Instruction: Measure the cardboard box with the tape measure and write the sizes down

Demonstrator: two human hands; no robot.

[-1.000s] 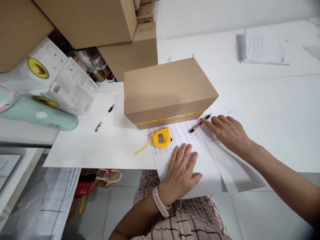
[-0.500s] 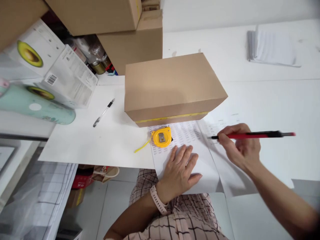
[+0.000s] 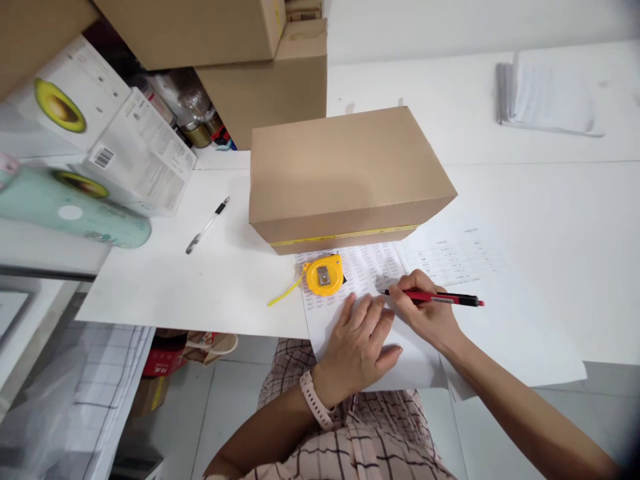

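My left hand (image 3: 363,340) lies flat on a handwritten sheet of paper (image 3: 415,360), fingers stretched out. Between the thumb and fingers of my right hand (image 3: 433,313) is a red and black pen (image 3: 457,299), its tip at the sheet just beyond my left fingertips. Rows of small writing fill the upper part of the sheet. A yellow tape measure (image 3: 324,275) rests on the sheet's left edge, a short yellow strap trailing from it. Behind it stands a closed cardboard box (image 3: 345,167) with a yellow stripe low on its front. A second, printed sheet (image 3: 520,333) lies under my right forearm.
On the left of the white table lies a clear pen with black grip (image 3: 207,225). Further left are a mint-green bottle (image 3: 100,217) and white avocado-print boxes (image 3: 145,153). Larger cardboard boxes (image 3: 280,93) stand behind. A paper stack (image 3: 555,93) sits at back right.
My right hand has moved left with the pen, from over the printed sheet to the handwritten one beside my left hand. My left hand has stayed in place.
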